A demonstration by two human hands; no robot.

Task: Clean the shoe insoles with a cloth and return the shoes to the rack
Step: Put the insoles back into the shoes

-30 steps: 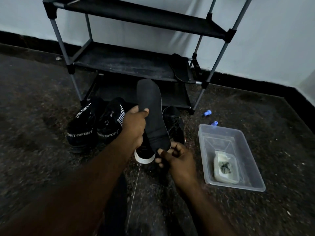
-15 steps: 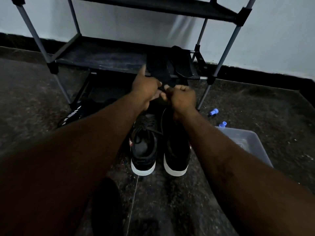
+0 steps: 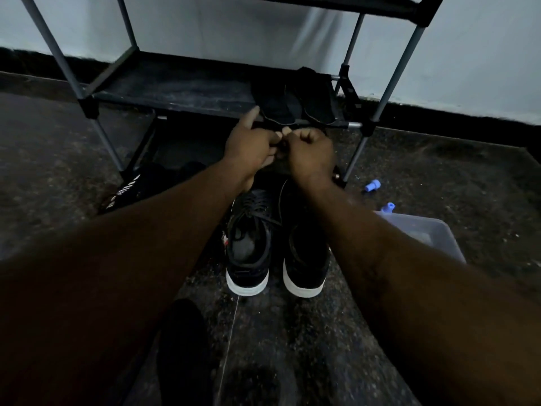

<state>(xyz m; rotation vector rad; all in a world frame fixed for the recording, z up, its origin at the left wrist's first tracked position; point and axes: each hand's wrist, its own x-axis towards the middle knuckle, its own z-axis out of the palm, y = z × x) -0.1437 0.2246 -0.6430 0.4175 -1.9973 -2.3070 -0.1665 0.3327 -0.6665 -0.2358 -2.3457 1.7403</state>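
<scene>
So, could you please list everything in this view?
Metal-framed shoe rack with fabric shelves: one, grey and black, at the back.
Flat insoles: seemingly two, black, middle shelf, right end.
Lace-up shoes with white soles: two, black, floor before the rack.
Sport shoes with white lettering: count unclear, black, under the left arm.
Small plastic caps: two, blue, floor at right.
Clear plastic tub: one, transparent, floor at right.
Left grip, right grip: two, fingers curled, at the middle shelf's front edge.

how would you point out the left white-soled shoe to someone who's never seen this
Find the rack against the wall. On the floor in front of it stand two black shoes with white soles. Yours is the left shoe, laces showing and grey inside; the right shoe looks dark inside.
</scene>
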